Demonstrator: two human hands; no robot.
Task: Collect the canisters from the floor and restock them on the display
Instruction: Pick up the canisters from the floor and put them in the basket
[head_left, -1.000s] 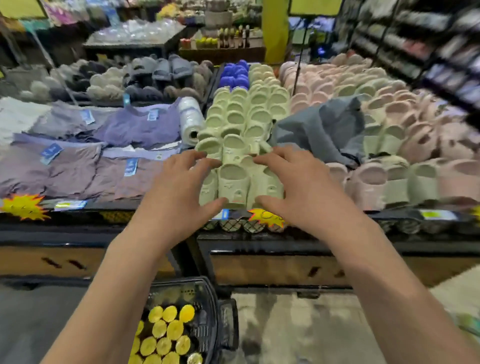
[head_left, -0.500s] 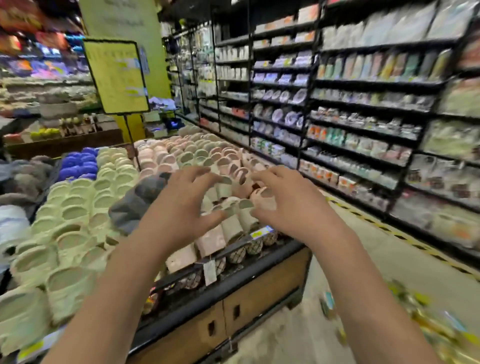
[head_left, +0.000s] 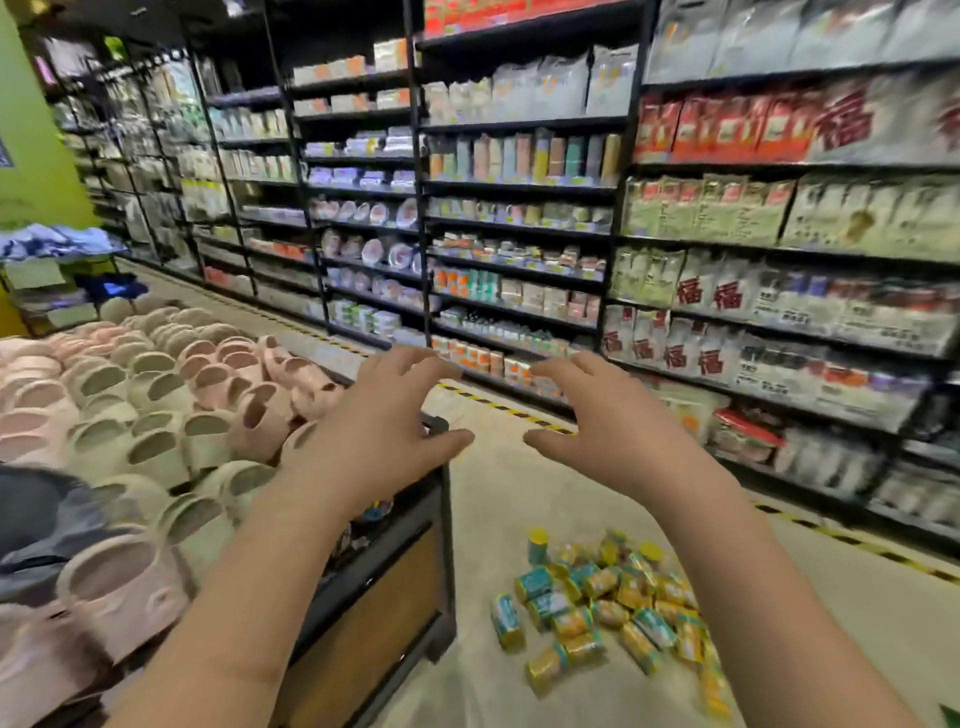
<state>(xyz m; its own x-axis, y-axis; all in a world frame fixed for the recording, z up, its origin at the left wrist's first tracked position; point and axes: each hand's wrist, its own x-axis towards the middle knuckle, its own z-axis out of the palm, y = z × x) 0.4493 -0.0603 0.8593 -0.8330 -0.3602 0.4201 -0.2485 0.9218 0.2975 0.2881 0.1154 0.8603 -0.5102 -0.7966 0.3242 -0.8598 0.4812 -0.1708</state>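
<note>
A heap of several small canisters (head_left: 608, 603) with yellow and teal labels lies on the pale floor at the lower right, most on their sides. My left hand (head_left: 384, 431) hovers in the air above the corner of the display table (head_left: 384, 571), fingers spread and loosely bent, holding nothing. My right hand (head_left: 613, 421) floats beside it at the same height, fingers also spread and empty. Both hands are well above the canisters and apart from them.
Pink and pale green slippers (head_left: 156, 415) cover the display table on the left. Tall black shelves (head_left: 519, 234) packed with goods run along the right side of the aisle. A yellow-black stripe (head_left: 498, 405) marks the floor in front of them.
The view has swung right, from the slipper table to the aisle and shelves. The canisters on the floor have come into sight. Both hands stayed raised and empty.
</note>
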